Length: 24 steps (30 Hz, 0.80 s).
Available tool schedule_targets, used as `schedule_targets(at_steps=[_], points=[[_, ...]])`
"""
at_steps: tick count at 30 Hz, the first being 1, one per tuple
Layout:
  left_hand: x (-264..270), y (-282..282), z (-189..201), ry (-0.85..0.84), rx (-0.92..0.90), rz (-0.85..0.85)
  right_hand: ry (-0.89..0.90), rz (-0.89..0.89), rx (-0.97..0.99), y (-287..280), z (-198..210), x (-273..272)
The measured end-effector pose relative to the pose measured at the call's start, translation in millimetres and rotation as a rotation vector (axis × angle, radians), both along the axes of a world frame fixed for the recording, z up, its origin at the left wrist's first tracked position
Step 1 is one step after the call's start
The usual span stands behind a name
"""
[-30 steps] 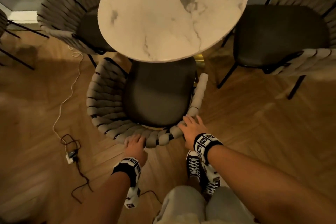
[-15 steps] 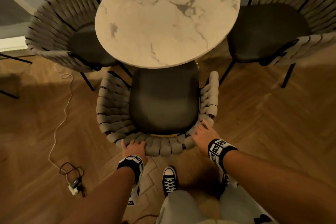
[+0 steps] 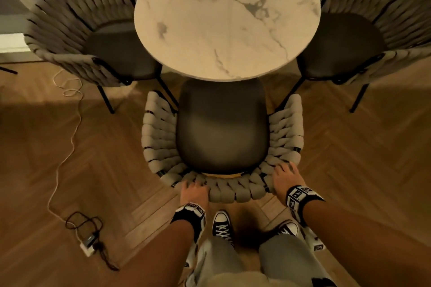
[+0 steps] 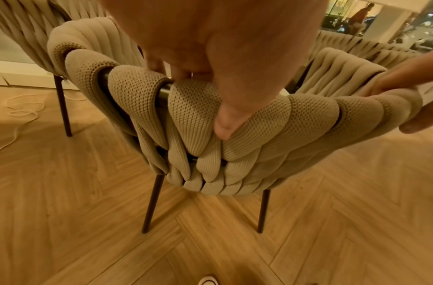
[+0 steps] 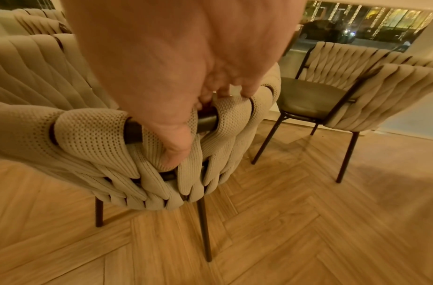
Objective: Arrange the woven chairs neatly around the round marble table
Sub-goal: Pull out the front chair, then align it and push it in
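Gripping woven chair [image 3: 221, 128] back rim: left hand [image 3: 194, 192], right hand [image 3: 286, 178].

— What does the right hand [image 5: 176, 81] hold?
— The top rail of the near chair [image 5: 93, 146] — fingers curled over it, thumb pressed into the beige woven straps.
— And past it?
— Another chair [image 5: 356, 90] with a dark seat stands apart on the wood floor [image 5: 295, 221].

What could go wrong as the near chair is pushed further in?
The near chair already has its seat front under the table, so a harder push from both hands might knock the table's base. Its arms sit close to the side chairs' legs and could catch.
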<state>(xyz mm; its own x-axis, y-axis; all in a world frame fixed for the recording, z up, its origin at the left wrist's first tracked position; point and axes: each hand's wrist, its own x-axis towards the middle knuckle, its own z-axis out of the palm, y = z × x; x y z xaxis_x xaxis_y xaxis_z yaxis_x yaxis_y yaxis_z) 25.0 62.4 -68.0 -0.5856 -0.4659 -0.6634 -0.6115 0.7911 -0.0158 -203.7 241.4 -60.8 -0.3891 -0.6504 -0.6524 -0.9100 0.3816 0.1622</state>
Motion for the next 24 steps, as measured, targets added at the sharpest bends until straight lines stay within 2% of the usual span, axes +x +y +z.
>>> schedule_targets(at_steps=[4,8,10,13,15,18,24], points=[[9.7,13.2,0.2,-0.021,0.033,-0.024,-0.024,-0.064,0.021,12.4,5.8,10.3],[16.8,8.2,-0.1,0.05,0.066,-0.013,-0.024,-0.078,0.03,14.1,9.5,16.9],[20.8,-2.0,5.1,0.051,0.026,0.008,-0.067,-0.039,0.011,12.5,7.9,23.9],[30.6,-15.9,12.4,-0.057,-0.073,0.05,-0.148,-0.009,-0.05,9.2,0.2,35.1],[37.2,-17.9,13.1,-0.103,-0.039,0.102,-0.148,-0.036,-0.038,5.5,2.6,38.0],[41.1,-15.6,12.9,-0.071,0.017,0.179,-0.15,-0.076,-0.012,2.6,7.0,40.0],[46.5,-16.4,12.7,-0.049,0.052,0.194,-0.133,-0.132,-0.033,9.7,4.4,49.8]])
